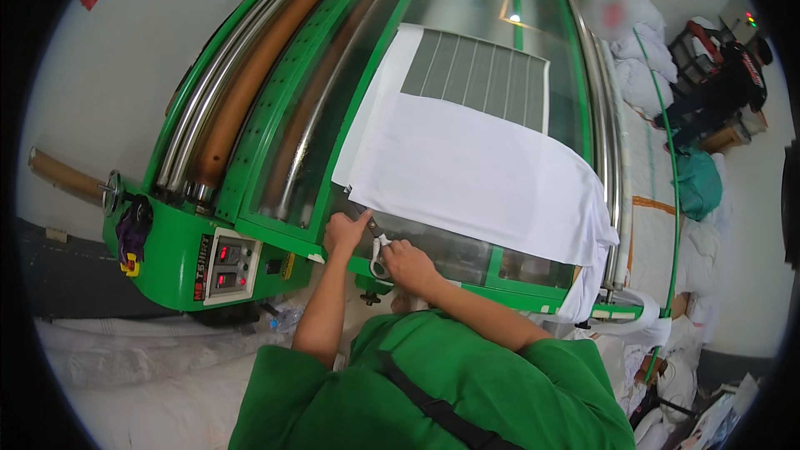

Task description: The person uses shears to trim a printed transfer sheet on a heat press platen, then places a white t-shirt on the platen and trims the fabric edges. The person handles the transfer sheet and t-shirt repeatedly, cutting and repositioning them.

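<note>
A pair of scissors [377,237] with white handle loops and dark blades lies at the near edge of the machine's glass top. My right hand [408,267] is closed round its handles. The blades point up and left, toward a corner of white cloth. Close to the blades, my left hand [342,233] is curled with its thumb stretched toward them; what its fingers hold is hidden. Beyond both hands, the white cloth [475,158] lies across the glass and hangs over the right edge. Its far part is folded back from a grey striped panel [475,75].
The green roller machine [283,237] has steel and brown rollers on its left and a control box [231,267] at the near left. White bundles [642,67] and a green bag [698,182] lie to the right. Another person [737,75] is at the far right.
</note>
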Action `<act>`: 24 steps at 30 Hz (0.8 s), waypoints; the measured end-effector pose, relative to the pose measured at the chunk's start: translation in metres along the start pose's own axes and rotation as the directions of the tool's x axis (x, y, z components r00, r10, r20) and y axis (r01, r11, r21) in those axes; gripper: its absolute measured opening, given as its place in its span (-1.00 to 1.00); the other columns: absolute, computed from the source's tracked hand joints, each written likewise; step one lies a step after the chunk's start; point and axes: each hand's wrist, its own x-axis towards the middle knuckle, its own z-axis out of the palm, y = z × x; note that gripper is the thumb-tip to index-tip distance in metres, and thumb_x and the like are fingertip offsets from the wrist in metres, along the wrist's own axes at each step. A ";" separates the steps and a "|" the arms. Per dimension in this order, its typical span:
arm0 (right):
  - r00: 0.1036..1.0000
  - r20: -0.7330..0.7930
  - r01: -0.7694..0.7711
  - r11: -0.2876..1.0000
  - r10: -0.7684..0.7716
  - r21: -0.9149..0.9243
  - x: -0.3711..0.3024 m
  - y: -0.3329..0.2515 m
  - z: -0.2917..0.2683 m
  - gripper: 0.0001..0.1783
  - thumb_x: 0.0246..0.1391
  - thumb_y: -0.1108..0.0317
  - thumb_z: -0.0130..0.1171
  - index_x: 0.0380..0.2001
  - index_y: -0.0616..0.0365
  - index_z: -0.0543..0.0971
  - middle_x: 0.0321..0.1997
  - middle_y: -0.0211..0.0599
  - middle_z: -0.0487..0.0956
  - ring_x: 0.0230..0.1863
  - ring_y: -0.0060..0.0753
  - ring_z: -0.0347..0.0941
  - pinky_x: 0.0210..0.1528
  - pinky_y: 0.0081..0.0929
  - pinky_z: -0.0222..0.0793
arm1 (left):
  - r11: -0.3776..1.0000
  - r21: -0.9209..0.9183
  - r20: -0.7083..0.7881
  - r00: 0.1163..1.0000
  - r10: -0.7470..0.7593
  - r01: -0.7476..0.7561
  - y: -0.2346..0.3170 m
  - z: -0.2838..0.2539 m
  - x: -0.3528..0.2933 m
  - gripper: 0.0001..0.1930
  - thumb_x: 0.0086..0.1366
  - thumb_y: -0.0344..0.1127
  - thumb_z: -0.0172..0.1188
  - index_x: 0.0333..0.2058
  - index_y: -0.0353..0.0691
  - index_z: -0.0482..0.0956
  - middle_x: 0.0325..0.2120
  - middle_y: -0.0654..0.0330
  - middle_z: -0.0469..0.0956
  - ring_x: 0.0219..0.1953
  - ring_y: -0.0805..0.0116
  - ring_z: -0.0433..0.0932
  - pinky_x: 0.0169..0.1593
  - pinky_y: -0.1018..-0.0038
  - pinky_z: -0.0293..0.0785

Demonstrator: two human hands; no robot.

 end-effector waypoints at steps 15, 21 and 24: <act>0.975 -0.088 -0.219 0.952 0.204 -0.213 -0.067 -0.023 0.024 -0.80 0.13 0.29 0.20 -0.29 0.19 0.66 -0.11 -0.07 0.60 -0.05 0.01 0.59 -0.08 -0.11 0.61 | 0.726 0.012 -0.458 0.642 0.615 -0.688 -0.059 0.020 0.001 -0.54 0.36 0.09 0.34 -0.18 -0.24 0.53 -0.26 0.02 0.58 -0.18 -0.11 0.59 -0.05 -0.04 0.48; 0.866 0.239 -0.492 0.835 0.439 0.248 -0.191 -0.008 -0.002 -0.76 0.05 0.24 0.30 -0.31 0.20 0.70 -0.27 -0.05 0.74 -0.24 0.02 0.68 -0.16 -0.09 0.58 | 0.982 -0.005 -0.192 0.964 0.185 -0.189 0.006 0.005 0.035 -0.42 0.26 0.24 0.38 0.01 -0.13 0.65 0.01 0.07 0.68 0.15 -0.03 0.59 0.19 0.03 0.47; 0.817 0.243 -0.561 0.620 0.523 0.549 -0.246 -0.006 0.006 -0.78 0.04 0.32 0.36 -0.25 0.19 0.69 -0.33 -0.21 0.72 -0.30 -0.26 0.65 -0.23 -0.28 0.54 | 0.986 0.083 -0.175 0.972 0.154 -0.141 0.014 0.008 0.047 -0.48 0.27 0.18 0.37 0.02 -0.08 0.67 0.03 0.08 0.70 0.11 -0.04 0.63 0.20 0.02 0.47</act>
